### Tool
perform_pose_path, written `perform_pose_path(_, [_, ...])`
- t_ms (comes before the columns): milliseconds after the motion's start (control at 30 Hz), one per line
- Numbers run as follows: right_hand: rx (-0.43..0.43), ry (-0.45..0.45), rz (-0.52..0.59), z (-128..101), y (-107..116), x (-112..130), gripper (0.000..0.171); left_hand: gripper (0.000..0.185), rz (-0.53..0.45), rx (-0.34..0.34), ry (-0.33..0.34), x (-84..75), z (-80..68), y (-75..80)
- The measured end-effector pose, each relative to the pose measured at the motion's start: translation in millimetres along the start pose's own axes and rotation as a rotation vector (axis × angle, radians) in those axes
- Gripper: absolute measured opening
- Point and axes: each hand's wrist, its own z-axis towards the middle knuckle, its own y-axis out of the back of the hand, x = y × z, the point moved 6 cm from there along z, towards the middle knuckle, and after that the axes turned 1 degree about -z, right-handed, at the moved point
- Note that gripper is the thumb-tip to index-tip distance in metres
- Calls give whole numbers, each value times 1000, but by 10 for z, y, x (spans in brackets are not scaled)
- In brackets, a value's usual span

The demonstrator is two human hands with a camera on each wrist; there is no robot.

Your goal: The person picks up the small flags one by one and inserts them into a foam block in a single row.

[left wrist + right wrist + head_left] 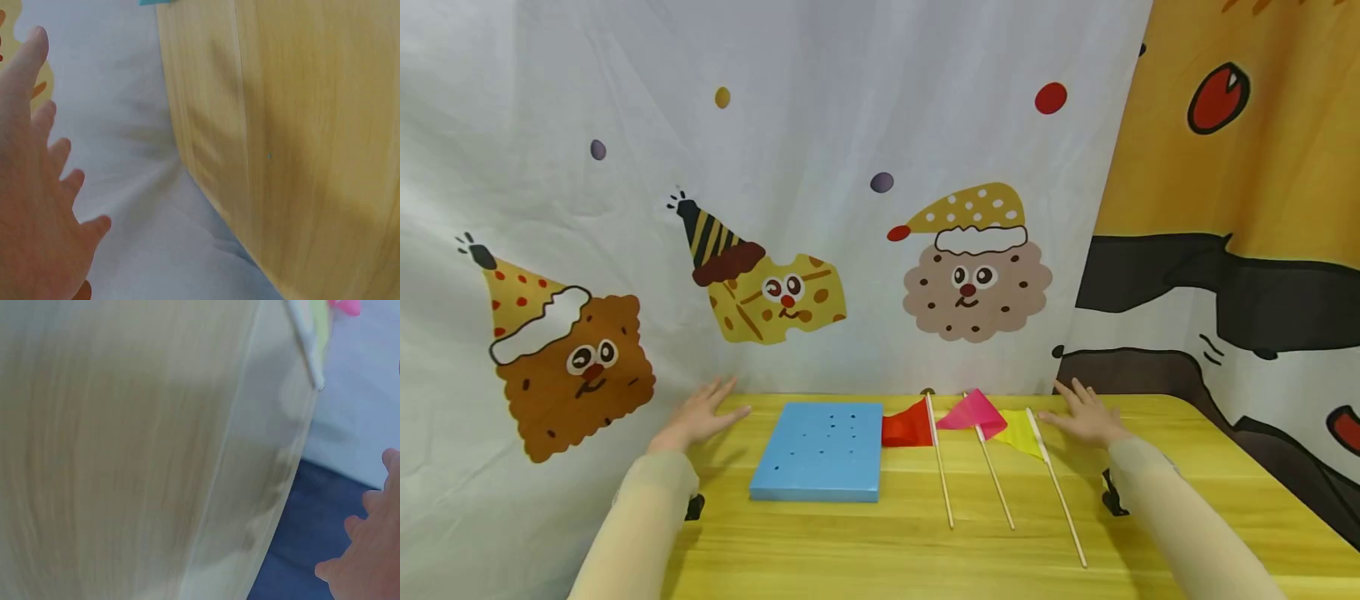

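My left hand point(698, 417) hovers with spread fingers over the table's left side, left of a blue foam block point(827, 450) that has several small holes in its top. My right hand point(1088, 419), fingers also spread and holding nothing, is beside the yellow flag point(1019, 432) at the right. Between block and right hand lie a red flag point(908, 425), a pink flag point(976, 414) and the yellow one, each on a thin pale stick. The left wrist view shows the left hand point(44, 206) with nothing in it; the right wrist view shows the right hand point(369, 544) likewise.
The wooden table point(820, 550) carries the block and flags. Behind it hangs a white cloth point(820, 100) printed with cartoon figures, and a yellow, black and white printed cloth point(1262, 192) hangs at the right. The flag sticks point toward the near edge.
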Motion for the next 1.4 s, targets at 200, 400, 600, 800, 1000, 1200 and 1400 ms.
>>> perform_pose_path(200, [-40, 116, 130, -3, -27, 395, 80, 83, -150, -40, -70, -75, -14, -65])
perform_pose_path(400, [-98, 161, 263, 37, -158, 844, 59, 74, -283, -55, -112, -183, -41, -211])
perform_pose_path(600, [-72, 133, 452, 34, -356, 1219, 45, 62, -614, 35, -38, -196, -89, -501])
perform_pose_path(800, [19, 42, 693, 45, -641, 1453, 31, 59, -857, 130, 5, -210, -215, -756])
perform_pose_path(1000, [73, -32, 790, 43, -829, 1615, 22, 58, -880, 111, 28, -224, -284, -828])
perform_pose_path(1200, [105, -120, 759, 4, -996, 1667, 15, 57, -868, 124, 24, -210, -372, -883])
perform_pose_path(1400, [79, -137, 658, 16, -1067, 1657, 23, 59, -905, 175, 10, -195, -383, -918])
